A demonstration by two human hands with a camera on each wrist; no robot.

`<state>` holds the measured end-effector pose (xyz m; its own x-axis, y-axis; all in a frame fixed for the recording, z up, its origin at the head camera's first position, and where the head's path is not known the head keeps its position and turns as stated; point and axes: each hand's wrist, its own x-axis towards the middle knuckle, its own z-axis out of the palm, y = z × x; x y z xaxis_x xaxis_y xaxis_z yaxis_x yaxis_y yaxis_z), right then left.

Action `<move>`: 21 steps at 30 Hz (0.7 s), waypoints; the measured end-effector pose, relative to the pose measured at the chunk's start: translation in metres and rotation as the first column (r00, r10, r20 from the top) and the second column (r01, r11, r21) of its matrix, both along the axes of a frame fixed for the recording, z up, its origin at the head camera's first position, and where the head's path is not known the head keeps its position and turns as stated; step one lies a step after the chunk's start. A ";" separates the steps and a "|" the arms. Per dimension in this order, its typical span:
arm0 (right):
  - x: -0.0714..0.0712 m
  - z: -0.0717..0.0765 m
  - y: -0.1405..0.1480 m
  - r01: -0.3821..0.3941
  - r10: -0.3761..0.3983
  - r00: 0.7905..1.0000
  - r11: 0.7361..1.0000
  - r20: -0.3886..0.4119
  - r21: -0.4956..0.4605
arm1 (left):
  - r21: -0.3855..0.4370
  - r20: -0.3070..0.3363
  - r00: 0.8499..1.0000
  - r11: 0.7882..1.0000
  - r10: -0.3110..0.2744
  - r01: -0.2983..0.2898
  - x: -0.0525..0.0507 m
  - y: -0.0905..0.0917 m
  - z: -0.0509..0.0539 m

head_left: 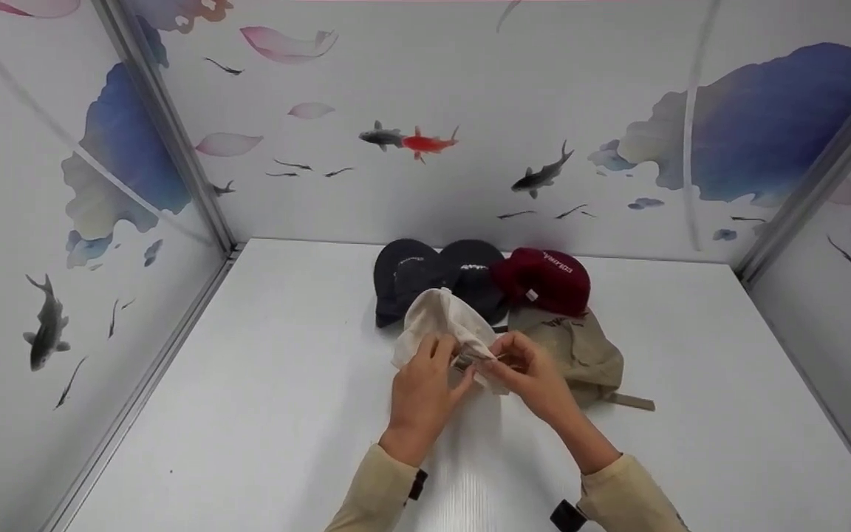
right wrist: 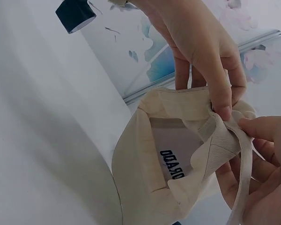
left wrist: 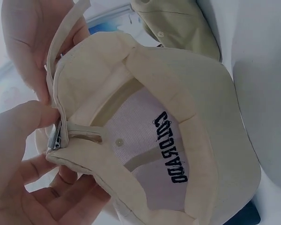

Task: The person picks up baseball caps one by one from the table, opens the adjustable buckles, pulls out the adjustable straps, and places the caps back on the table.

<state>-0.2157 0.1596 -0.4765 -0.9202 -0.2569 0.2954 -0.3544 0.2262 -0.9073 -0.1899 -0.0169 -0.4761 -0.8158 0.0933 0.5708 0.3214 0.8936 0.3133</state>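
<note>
A cream baseball cap (head_left: 433,314) is held with its inside facing the wearer; dark lettering (left wrist: 168,150) shows within the crown. My left hand (head_left: 422,391) pinches the cap's back edge beside a small metal buckle (left wrist: 55,138). On the other side of the back opening, my right hand (head_left: 536,377) pinches the edge at the base of the cloth strap (right wrist: 245,173). The strap's loose end hangs free in the right wrist view. Part of the right fingers is hidden behind the fabric.
Behind the cream cap lie two dark navy caps (head_left: 403,270) (head_left: 473,270) and a dark red cap (head_left: 555,284). A khaki cap (head_left: 592,351) sits to the right, its strap (head_left: 632,402) sticking out on the white table (head_left: 248,369). Printed panels (head_left: 470,89) enclose the table.
</note>
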 end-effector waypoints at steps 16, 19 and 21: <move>0.000 -0.005 -0.020 0.070 -0.067 0.993 0.997 0.097 -0.021 | -0.032 -0.077 0.992 0.994 0.099 -0.102 -0.001 -0.004 -0.007; 0.000 -0.007 -0.023 0.077 -0.072 0.991 0.996 0.112 -0.044 | -0.045 -0.075 0.991 0.992 0.112 -0.116 -0.001 -0.004 -0.008; 0.001 -0.008 -0.024 0.076 -0.068 0.990 0.995 0.120 -0.062 | -0.045 -0.073 0.991 0.992 0.111 -0.114 -0.002 -0.003 -0.010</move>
